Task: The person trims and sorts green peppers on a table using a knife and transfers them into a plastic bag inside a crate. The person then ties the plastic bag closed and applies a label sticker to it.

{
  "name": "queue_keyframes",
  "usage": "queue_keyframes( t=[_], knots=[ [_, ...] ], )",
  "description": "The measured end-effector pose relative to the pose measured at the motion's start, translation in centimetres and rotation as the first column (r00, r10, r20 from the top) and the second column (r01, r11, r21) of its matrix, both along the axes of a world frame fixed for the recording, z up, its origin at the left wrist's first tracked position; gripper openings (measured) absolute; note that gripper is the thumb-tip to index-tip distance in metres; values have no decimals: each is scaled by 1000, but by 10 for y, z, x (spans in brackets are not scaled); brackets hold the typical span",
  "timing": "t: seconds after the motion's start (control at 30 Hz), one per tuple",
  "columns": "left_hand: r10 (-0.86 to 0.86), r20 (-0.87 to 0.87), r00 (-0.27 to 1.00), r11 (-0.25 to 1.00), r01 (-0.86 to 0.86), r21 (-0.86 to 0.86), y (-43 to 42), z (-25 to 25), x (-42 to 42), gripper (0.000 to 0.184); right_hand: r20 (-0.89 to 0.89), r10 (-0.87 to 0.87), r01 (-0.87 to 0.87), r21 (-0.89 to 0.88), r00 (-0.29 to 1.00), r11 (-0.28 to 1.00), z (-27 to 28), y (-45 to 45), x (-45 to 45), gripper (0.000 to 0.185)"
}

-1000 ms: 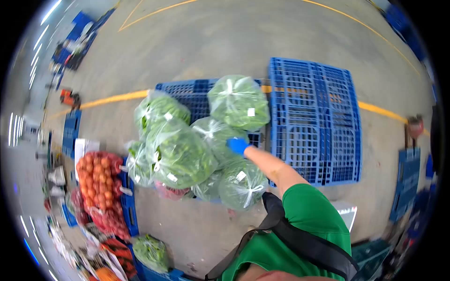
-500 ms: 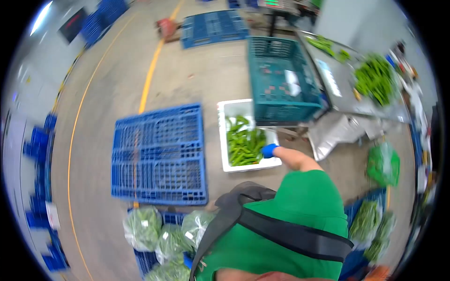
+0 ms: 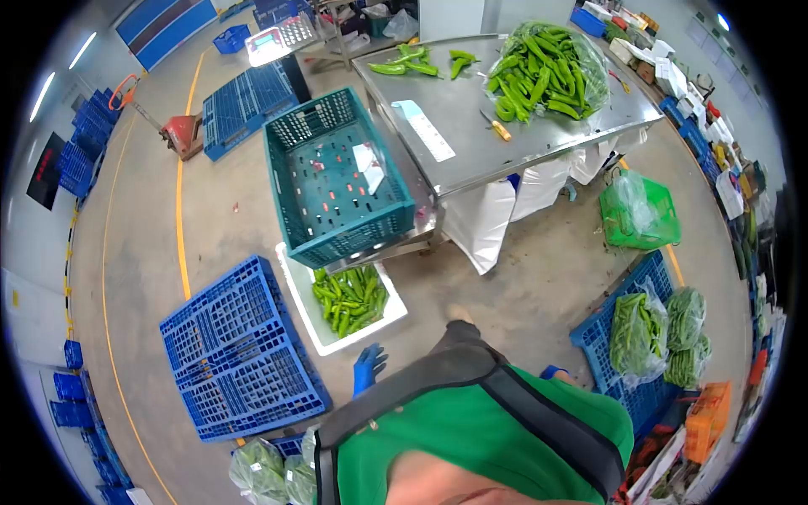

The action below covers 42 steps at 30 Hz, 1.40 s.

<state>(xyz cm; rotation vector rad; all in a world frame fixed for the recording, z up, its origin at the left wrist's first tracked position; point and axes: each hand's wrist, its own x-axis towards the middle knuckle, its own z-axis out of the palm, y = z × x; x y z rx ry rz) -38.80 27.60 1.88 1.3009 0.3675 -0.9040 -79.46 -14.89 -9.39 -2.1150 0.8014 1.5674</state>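
Observation:
My left hand point(image 3: 369, 368), in a blue glove, is held low in front of my body with its fingers apart and nothing in it. Just beyond it lies a white foam box point(image 3: 305, 316) with green peppers point(image 3: 349, 299) inside. At my right side only a bit of my right hand point(image 3: 553, 371) in blue shows; its fingers are hidden. A teal crate point(image 3: 337, 189) with a paper in it stands above the foam box. More green peppers in a clear bag point(image 3: 547, 71) rest on the steel table point(image 3: 471, 160), near a knife with a yellow handle point(image 3: 502, 130).
Blue pallets point(image 3: 244, 349) lie on the floor at the left, with bagged greens point(image 3: 257, 467) below them. On the right are a green basket point(image 3: 640, 210), an orange crate point(image 3: 707, 421) and a blue pallet point(image 3: 595, 337) bearing bagged vegetables. A red pallet jack point(image 3: 179, 135) stands at the far left.
The view has turned from the bagged greens towards the steel table. My right hand has moved from the foam box to my side, and my left hand has come into view.

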Motion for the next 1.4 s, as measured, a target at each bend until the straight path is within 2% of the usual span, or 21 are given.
queue_keyframes(
  t=[0.03, 0.1, 0.17, 0.23, 0.27, 0.33, 0.37, 0.47, 0.57, 0.63, 0.7, 0.83, 0.9, 1.0, 1.07, 1.1, 1.13, 1.2, 1.27, 1.37, 1.4],
  knots=[
    [-3, -94, 996, 1000, 1, -26, -22, -17, -8, 38, 42, -37, 37, -10, 998, 999, -7, -13, 11, 37],
    [-197, 216, 956, 980, 196, 27, -22, -66, -11, 40, 108, -381, 387, -45, 918, 921, 42, -35, 63, 35],
    [-140, 184, 973, 987, 123, 102, -36, -85, -8, 42, 237, -432, 465, -102, 870, 879, 59, -86, 94, 34],
    [230, -153, 961, 950, -188, 249, -71, -44, 1, 45, 382, -251, 357, -237, 889, 904, 27, -152, 90, 33],
    [264, -104, 959, 933, -226, 282, -88, -28, 5, 46, 439, -182, 340, -314, 880, 886, 2, -180, 82, 34],
    [263, -70, 962, 925, -231, 303, -123, -35, 25, 42, 487, -256, 447, -329, 835, 832, 2, -236, 101, 35],
    [246, 67, 967, 920, -255, 297, -185, 16, 44, 36, 512, -249, 461, -342, 822, 819, -3, -263, 123, 35],
    [66, 271, 960, 968, -128, 217, -286, 58, 74, 32, 545, -341, 537, -251, 766, 805, 33, -322, 183, 31],
    [-81, 454, 888, 991, 22, 136, -350, 63, 110, 30, 791, -349, 675, -107, 503, 730, 12, -331, 217, 26],
    [-139, 572, 808, 990, 92, 110, -390, 70, 134, 30, 868, -264, 606, -51, 420, 794, 37, -306, 238, 26],
    [-261, 736, 625, 961, 97, 259, -421, 86, 159, 36, 919, -163, 520, -52, 359, 853, 36, -285, 237, 27],
    [-514, 825, 237, 767, -305, 565, -458, 75, 213, 54, 759, -133, 260, -50, 637, 964, -49, -273, 149, 23],
    [-483, 833, 271, 750, -362, 553, -466, 39, 231, 64, 680, -113, 54, 107, 724, 993, -79, -291, 102, 22],
    [-476, 813, 334, 727, -371, 578, -472, 25, 241, 63, 709, 304, -282, -153, 637, 947, -38, -285, 98, 24],
    [-511, 779, 363, 724, -307, 618, -469, 21, 243, 62, 742, -5, 279, -245, 670, 929, -7, -307, 187, 18],
    [-527, 764, 371, 722, -278, 633, -468, 22, 244, 61, 828, -227, 616, -170, 513, 769, 26, -309, 253, 17],
    [-563, 720, 406, 687, -255, 681, -470, 27, 245, 58, 918, -318, 820, -12, 235, 572, 61, -309, 321, 18],
    [-553, 713, 430, 692, -240, 681, -469, 21, 243, 55, 967, -200, 859, 236, -159, 454, 126, -311, 442, 24],
    [-549, 710, 441, 697, -227, 680, -470, 18, 245, 54, 986, 163, 642, -148, 36, 752, 169, -323, 508, 25],
    [-559, 701, 443, 700, -201, 685, -469, 19, 247, 54, 944, -264, 587, 103, 195, 803, 162, -320, 555, 22],
    [-562, 701, 440, 704, -192, 684, -468, 19, 248, 53, 945, -269, 572, 118, 187, 812, 150, -314, 567, 21]
  ],
)
